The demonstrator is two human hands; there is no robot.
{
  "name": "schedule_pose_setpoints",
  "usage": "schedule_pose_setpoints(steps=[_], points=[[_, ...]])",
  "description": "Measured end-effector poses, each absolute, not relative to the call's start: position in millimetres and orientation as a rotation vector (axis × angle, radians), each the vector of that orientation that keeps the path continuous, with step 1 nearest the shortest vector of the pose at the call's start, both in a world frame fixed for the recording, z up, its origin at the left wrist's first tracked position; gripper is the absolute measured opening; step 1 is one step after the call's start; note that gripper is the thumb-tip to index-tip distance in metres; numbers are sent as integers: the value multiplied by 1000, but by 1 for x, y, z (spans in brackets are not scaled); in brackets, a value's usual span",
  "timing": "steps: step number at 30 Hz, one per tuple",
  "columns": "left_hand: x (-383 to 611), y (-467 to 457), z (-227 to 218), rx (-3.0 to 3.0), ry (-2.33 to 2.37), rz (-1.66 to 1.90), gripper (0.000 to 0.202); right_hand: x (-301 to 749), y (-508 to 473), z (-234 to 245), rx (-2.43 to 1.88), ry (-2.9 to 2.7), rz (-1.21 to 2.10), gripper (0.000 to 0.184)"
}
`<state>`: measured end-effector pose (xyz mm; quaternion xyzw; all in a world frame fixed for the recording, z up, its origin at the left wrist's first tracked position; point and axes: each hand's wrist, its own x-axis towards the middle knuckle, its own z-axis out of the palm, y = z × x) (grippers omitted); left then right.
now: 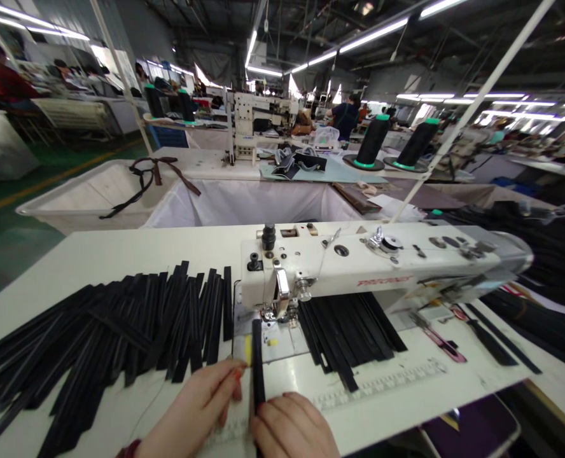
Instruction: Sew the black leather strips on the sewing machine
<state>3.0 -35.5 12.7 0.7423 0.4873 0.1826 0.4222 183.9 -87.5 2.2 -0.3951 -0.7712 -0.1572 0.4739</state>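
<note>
A narrow black fabric strip [258, 362] runs lengthwise from the front of the table up to the presser foot [275, 312] of a white sewing machine [330, 267]. My right hand [294, 426] holds the strip's near end with curled fingers. Just left of the strip, my left hand [206, 404] is closed, thumb and forefinger pinched together; what lies between them is hidden. Under the machine arm lies a row of black strips [349, 331]. Left of the needle area spreads a large pile of similar strips [120, 331].
Pink-handled snips [442, 340] lie on the right of the table [306, 381]. A printed ruler scale [382, 385] crosses its front. Behind are a cloth-lined bin [263, 200], a second sewing machine [244, 127] and black thread cones [373, 141]. A person [344, 119] is farther back.
</note>
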Motion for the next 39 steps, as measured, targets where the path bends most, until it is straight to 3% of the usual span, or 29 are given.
schedule_pose_setpoints(steps=[3, 8, 18, 39], points=[[0, -14, 22, 2443, 1252, 630, 34, 207, -82, 2, -958, -2000, -386, 35], [2, 4, 9, 2885, 1113, 439, 40, 209, -79, -12, -997, -1991, -401, 35], [7, 18, -1, 2897, 1116, 366, 40, 211, -73, -17, -1096, -1996, -323, 40], [6, 0, 0, 3001, 1031, 414, 41, 211, -92, -27, -1061, -2007, -379, 29]])
